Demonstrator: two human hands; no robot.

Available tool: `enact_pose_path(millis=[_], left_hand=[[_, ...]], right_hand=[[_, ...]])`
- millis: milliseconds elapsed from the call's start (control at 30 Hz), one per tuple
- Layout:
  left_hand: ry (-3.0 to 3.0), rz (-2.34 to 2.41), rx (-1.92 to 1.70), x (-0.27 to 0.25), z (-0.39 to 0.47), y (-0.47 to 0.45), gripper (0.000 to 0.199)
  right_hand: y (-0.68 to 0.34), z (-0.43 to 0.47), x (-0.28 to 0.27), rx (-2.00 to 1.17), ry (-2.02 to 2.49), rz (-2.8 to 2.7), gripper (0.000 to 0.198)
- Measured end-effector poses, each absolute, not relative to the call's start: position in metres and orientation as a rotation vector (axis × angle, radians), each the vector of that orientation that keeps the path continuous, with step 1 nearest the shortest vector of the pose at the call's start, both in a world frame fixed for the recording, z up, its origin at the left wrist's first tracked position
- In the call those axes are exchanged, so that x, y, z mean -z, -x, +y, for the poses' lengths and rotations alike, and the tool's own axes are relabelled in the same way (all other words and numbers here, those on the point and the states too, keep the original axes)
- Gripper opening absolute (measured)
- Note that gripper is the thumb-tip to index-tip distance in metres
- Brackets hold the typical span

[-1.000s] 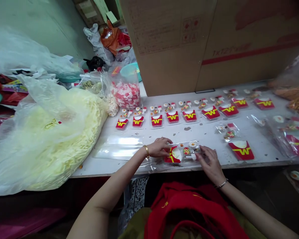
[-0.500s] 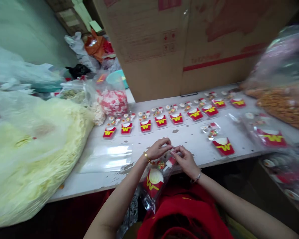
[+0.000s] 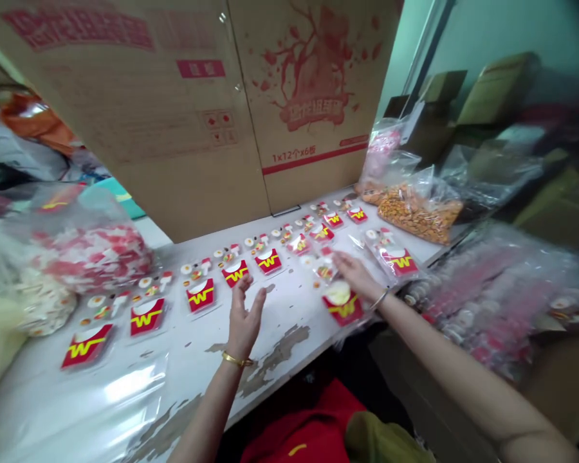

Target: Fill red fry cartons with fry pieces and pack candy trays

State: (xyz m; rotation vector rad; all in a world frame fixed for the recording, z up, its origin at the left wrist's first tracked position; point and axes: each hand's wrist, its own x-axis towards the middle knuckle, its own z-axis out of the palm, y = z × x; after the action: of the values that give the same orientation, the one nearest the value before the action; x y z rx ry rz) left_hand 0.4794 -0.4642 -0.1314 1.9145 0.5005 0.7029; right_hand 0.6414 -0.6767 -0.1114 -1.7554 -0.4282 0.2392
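Observation:
My right hand (image 3: 359, 278) pinches the upper part of a small clear plastic bag (image 3: 343, 307) near the table's front edge. A red fries-carton piece with a yellow zigzag, a pale disc and small colourful pieces show inside; motion blurs them. My left hand (image 3: 246, 318), wearing a gold bangle, is raised over the table with fingers apart and nothing in it. Just beyond its fingertips lies a similar bag (image 3: 235, 273) in a slanting row of several. Another packed bag (image 3: 398, 260) lies to the right of my right hand.
A large cardboard box (image 3: 197, 154) stands behind the row. Bags of red-and-white pieces (image 3: 101, 257) and orange-brown pieces (image 3: 417, 215) sit on the table (image 3: 289, 302). Clear plastic sheets (image 3: 101, 399) lie front left. Many packed pieces (image 3: 502, 308) fill a carton at right.
The view has swung right. My hands, together over my lap before, are now apart; the left has let go, and the bag from my lap appears to be at the table edge under my right hand.

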Motion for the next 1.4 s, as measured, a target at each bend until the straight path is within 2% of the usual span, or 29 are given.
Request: enact_pose_path(millis=[133,300,467,600,733,800,867,933,1033,1100,1167,1233,1400], left_hand=[[-2.133,0.225,-0.400,0.143,-0.501,-0.493,0.024],[-2.356,-0.216,-0.265,0.157,-0.564,-0.524,0.026],[-2.658,-0.372,-0.225,0.163,-0.605,-0.555,0.034],[-2.817,-0.323,-0.255,0.167,-0.615,-0.563,0.012],[-2.815,-0.280,-0.228,0.168,-0.597,-0.541,0.010],[-2.788,-0.268,-0.189,0.166,-0.579,-0.517,0.012],[-2.765,-0.255,-0.139,0.163,-0.561,-0.487,0.015],[-2.742,-0.251,-0.087,0.159,-0.544,-0.454,0.019],[-2.683,-0.245,-0.048,0.153,-0.521,-0.407,0.031],[-2.633,-0.139,-0.092,0.149,-0.500,-0.377,0.040],[-2.591,0.101,-0.204,0.144,-0.472,-0.348,0.041],[-2.574,0.403,-0.333,0.143,-0.438,-0.319,0.034],[-2.620,1.033,-0.386,0.161,-0.358,-0.269,0.025]], right_hand=[[-0.747,-0.754,0.079,-0.089,1.897,-0.321,0.046],[-0.802,-0.806,0.079,-0.040,2.076,-0.321,0.036],[-0.821,-0.823,0.100,0.021,2.208,-0.364,0.034],[-0.827,-0.835,0.099,0.099,2.285,-0.377,0.036],[-0.797,-0.830,0.073,0.503,2.393,-0.467,0.041],[-0.760,-0.809,0.064,0.598,2.450,-0.800,0.042],[-0.714,-0.779,0.066,0.354,2.419,-1.317,0.048],[-0.668,-0.746,0.082,0.073,2.268,-1.745,0.069],[-0.617,-0.698,0.123,-0.188,1.974,-2.106,0.103],[-0.600,-0.668,0.148,-0.258,1.831,-2.236,0.114],[-0.591,-0.644,0.163,-0.290,1.743,-2.327,0.119],[-0.586,-0.626,0.169,-0.331,1.700,-2.385,0.118],[-0.565,-0.605,0.165,-0.413,1.764,-2.380,0.099]])
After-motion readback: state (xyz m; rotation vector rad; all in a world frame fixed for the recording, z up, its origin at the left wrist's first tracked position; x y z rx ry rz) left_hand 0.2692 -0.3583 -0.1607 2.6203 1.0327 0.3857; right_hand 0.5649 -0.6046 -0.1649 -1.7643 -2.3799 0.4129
